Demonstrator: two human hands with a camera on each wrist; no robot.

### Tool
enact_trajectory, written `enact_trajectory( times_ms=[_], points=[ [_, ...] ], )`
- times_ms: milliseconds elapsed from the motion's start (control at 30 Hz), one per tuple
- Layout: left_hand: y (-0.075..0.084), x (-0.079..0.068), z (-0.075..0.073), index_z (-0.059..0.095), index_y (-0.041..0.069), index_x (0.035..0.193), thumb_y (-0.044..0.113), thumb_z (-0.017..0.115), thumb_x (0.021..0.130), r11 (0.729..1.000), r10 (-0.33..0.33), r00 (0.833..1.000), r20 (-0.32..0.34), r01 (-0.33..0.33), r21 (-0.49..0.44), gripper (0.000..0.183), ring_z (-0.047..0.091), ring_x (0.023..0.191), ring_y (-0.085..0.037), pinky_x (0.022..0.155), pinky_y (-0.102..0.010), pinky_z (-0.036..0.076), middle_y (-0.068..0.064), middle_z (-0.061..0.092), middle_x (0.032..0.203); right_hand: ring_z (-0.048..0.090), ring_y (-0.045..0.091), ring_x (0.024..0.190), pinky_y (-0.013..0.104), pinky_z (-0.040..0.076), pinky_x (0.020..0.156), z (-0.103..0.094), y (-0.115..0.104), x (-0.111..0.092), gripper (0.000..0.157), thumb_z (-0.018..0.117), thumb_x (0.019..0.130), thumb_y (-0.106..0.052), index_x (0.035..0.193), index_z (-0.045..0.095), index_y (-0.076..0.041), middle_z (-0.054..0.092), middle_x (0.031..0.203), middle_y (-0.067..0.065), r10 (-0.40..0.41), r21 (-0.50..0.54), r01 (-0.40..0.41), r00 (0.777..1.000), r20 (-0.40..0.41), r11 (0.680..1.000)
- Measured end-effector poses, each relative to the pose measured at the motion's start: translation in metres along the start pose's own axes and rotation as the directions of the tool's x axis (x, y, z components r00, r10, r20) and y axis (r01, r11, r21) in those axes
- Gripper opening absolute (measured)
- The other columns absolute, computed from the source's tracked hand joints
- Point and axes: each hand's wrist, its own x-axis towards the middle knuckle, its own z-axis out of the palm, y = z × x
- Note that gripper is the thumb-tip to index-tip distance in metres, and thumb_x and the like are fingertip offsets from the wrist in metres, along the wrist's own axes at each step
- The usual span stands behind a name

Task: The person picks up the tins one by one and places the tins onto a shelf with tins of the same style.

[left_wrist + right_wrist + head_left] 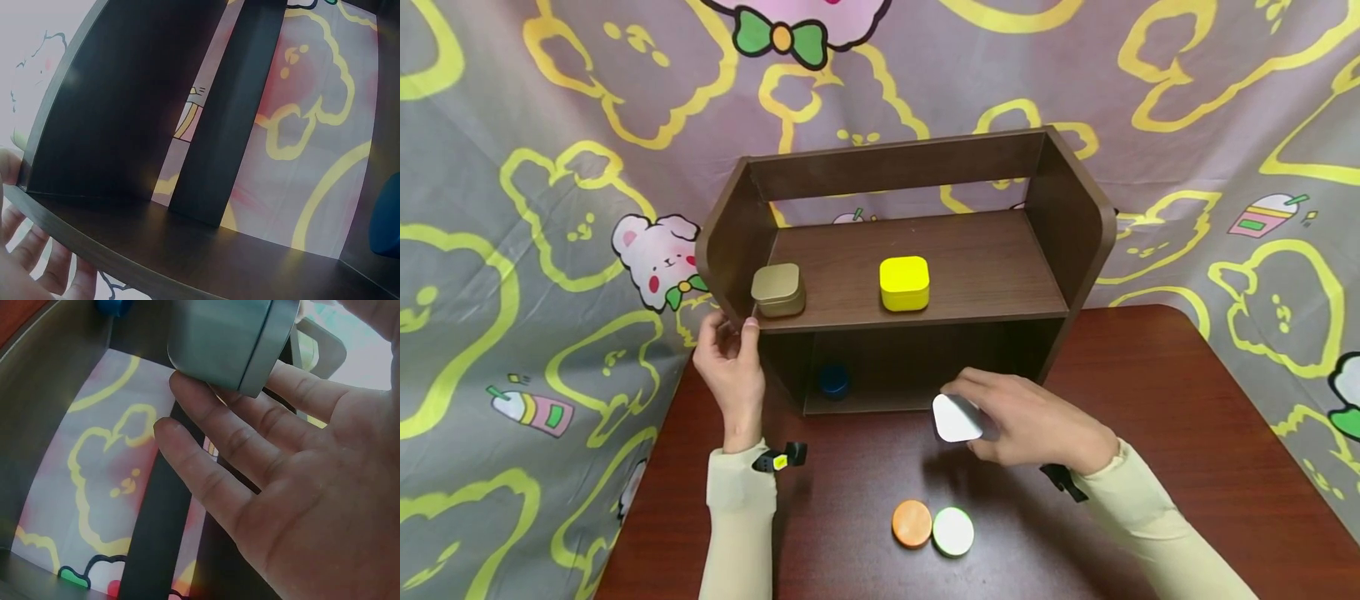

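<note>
My left hand [730,375] grips the left front edge of a dark brown two-level shelf [910,322]; the left wrist view shows its fingers [56,265] round that edge. In front of the lower level, my right hand [1022,421] holds a small square tin [957,418]. Its top looks white in the head view, while the right wrist view shows a silver-grey body [219,340] with a lid seam. On the upper level, a gold square tin [778,290] stands at the left and a yellow square tin [904,284] near the middle.
A blue round container [833,381] sits at the left of the lower level. An orange round tin [912,523] and a white round tin with a green rim [953,532] lie side by side on the reddish-brown table [1180,433]. Patterned cloth [587,333] hangs behind.
</note>
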Motion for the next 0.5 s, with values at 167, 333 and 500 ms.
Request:
enact_trajectory(
  times_ms=[167,333,500],
  points=[
    [0.0,0.0,0.0,0.066,-0.009,0.117,0.007,0.071,0.093,1.0,0.001,1.0,0.006,-0.001,-0.005,0.029,0.062,0.091,-0.013,0.085,-0.025,0.054,0.01,0.067,0.099,0.057,0.005,0.085,0.023,0.05,0.075,-0.005,0.0,0.0,0.057,0.082,0.074,-0.015,0.128,0.065,-0.018,0.063,0.11,-0.01,-0.009,-0.02,0.009,1.0,-0.021,1.0],
    [0.0,0.0,0.001,0.069,-0.006,0.112,0.006,0.072,0.092,1.0,0.013,1.0,0.001,-0.013,-0.012,0.024,0.063,0.089,-0.012,0.085,-0.025,0.055,0.009,0.068,0.097,0.056,0.004,0.084,0.023,0.048,0.075,-0.01,0.0,0.0,0.057,0.081,0.074,-0.016,0.129,0.065,-0.019,0.062,0.111,-0.011,0.0,-0.022,0.0,1.0,-0.018,1.0],
    [0.0,0.001,0.002,0.067,-0.01,0.109,0.002,0.071,0.091,0.999,0.011,1.0,-0.015,-0.012,-0.036,0.022,0.063,0.084,-0.009,0.081,-0.022,0.054,0.009,0.067,0.092,0.055,0.002,0.083,0.022,0.048,0.073,-0.014,0.0,-0.001,0.054,0.081,0.075,-0.016,0.127,0.065,-0.02,0.062,0.109,-0.011,0.016,-0.001,-0.017,1.0,-0.016,1.0]
  ],
)
